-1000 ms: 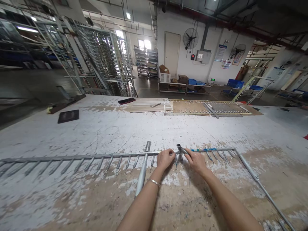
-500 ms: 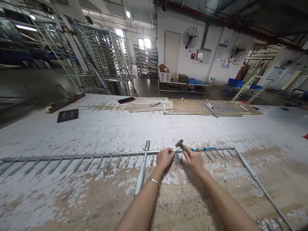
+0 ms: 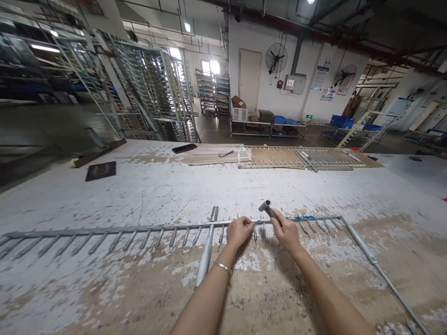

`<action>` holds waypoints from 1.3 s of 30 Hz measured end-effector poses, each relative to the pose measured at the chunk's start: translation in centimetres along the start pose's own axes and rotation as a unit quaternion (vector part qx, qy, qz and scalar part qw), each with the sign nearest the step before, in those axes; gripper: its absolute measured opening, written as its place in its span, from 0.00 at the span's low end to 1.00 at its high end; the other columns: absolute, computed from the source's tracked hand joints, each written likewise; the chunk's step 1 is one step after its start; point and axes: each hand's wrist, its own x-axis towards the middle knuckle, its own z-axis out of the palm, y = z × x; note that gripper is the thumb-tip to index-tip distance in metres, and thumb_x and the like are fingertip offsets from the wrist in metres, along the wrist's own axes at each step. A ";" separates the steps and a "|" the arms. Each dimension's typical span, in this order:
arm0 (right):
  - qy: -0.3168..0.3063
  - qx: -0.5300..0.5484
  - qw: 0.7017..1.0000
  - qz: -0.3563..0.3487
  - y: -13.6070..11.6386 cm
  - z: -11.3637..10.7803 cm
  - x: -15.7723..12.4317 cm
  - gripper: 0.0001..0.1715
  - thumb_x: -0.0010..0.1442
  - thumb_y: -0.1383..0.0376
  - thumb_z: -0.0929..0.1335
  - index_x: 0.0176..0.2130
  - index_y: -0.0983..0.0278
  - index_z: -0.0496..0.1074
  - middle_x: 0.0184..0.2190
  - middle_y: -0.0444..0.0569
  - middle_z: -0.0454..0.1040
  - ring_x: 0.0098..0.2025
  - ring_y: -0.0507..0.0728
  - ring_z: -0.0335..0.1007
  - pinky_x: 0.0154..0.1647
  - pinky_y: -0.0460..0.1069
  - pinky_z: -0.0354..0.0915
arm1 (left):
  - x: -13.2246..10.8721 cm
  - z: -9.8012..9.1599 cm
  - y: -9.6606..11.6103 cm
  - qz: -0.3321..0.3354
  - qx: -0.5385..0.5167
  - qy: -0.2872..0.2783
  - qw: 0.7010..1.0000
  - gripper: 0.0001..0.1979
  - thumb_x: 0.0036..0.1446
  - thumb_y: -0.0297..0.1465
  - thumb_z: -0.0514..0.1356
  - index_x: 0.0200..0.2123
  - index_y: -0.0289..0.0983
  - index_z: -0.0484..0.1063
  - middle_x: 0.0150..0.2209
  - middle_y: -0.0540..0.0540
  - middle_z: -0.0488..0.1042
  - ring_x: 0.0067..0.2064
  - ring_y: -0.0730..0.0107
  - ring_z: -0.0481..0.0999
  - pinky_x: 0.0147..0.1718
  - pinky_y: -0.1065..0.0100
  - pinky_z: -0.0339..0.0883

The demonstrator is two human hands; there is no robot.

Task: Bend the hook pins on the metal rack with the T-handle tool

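My right hand (image 3: 287,231) is wrapped round the handle of a hammer (image 3: 267,208), whose metal head is raised just above a long metal rack bar (image 3: 146,227). Close to its left, my left hand (image 3: 239,231) is pinched at that bar, its fingertips pressed together; whatever they hold is too small to make out. Several metal hooks (image 3: 172,237) hang off the bar toward me. A thick grey metal tube (image 3: 205,256) crosses under the bar left of my left hand. Blue marks (image 3: 304,217) show on the bar to the right.
Toward the far edge of the worn table (image 3: 167,186) lie a phone (image 3: 184,148), a wrench (image 3: 226,153), a dark flat plate (image 3: 101,171) and another hooked frame (image 3: 272,165) on cardboard. A side rod (image 3: 391,279) runs toward me at the right. Tall racks (image 3: 153,88) stand behind.
The hammer and my right hand have moved slightly right, away from my left hand, and the hammer head has turned. My left hand stays at the bar. The view has tipped slightly.
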 end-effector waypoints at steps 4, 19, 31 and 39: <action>-0.033 -0.034 0.999 -0.010 -0.3 0.2 -0.2 0.24 0.68 0.57 0.58 0.59 0.58 0.68 0.35 0.50 0.81 0.36 0.59 0.77 0.34 0.46 0.62 | 0.0 0.1 -0.1 -0.002 -0.008 0.013 1.000 0.07 0.52 0.35 0.61 0.32 0.42 0.79 0.34 0.49 0.80 0.36 0.68 0.76 0.30 0.71 0.57; -0.016 0.020 1.000 -0.010 -0.7 0.9 -0.3 0.26 0.70 0.57 0.55 0.62 0.57 0.63 0.45 0.50 0.79 0.42 0.57 0.76 0.38 0.45 0.63 | -0.2 0.2 -0.1 0.017 0.005 0.006 1.000 0.09 0.55 0.35 0.59 0.34 0.41 0.79 0.35 0.49 0.81 0.37 0.70 0.77 0.34 0.73 0.60; -0.067 0.007 0.995 0.068 0.4 2.3 -0.2 0.25 0.65 0.56 0.59 0.56 0.60 0.72 0.31 0.52 0.81 0.33 0.62 0.77 0.32 0.49 0.63 | -0.6 0.4 -0.3 0.020 0.016 -0.010 1.000 0.12 0.57 0.35 0.57 0.40 0.41 0.79 0.39 0.47 0.80 0.40 0.69 0.76 0.37 0.71 0.62; 0.009 0.275 0.952 0.133 3.2 2.7 0.1 0.44 0.55 0.41 0.59 0.50 0.73 0.76 0.15 0.46 0.69 0.20 0.60 0.68 0.22 0.50 0.60 | -0.9 0.1 -1.4 0.111 0.053 -0.069 0.990 0.17 0.62 0.37 0.50 0.40 0.41 0.79 0.40 0.44 0.80 0.41 0.66 0.76 0.39 0.70 0.62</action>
